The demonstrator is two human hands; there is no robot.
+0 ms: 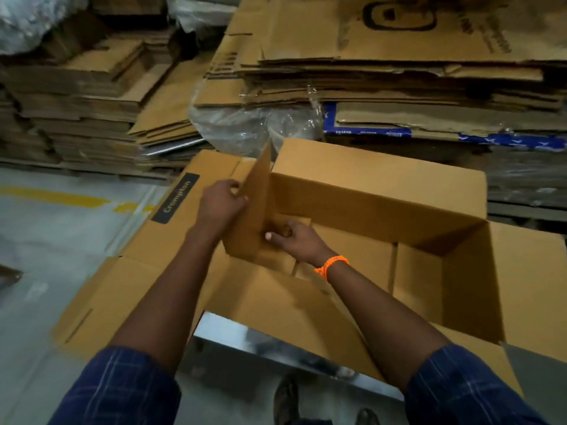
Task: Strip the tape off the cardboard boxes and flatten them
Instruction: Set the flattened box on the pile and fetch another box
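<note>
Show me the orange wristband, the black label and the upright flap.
orange wristband [333, 264], head view, on the cord.
black label [175, 198], head view, its middle.
upright flap [257, 191], head view, bare face.

Both arms stretched forward, bare forearms converging toward centre. Higher one: left hand, knuckles up, fingers curled round left edge of upright box flap. Lower, just beside it: right hand, thumb pressed on flap's near face, fingers curled in, pinching. Orange thread band on right wrist. Blue checked sleeves end near elbows.
</note>
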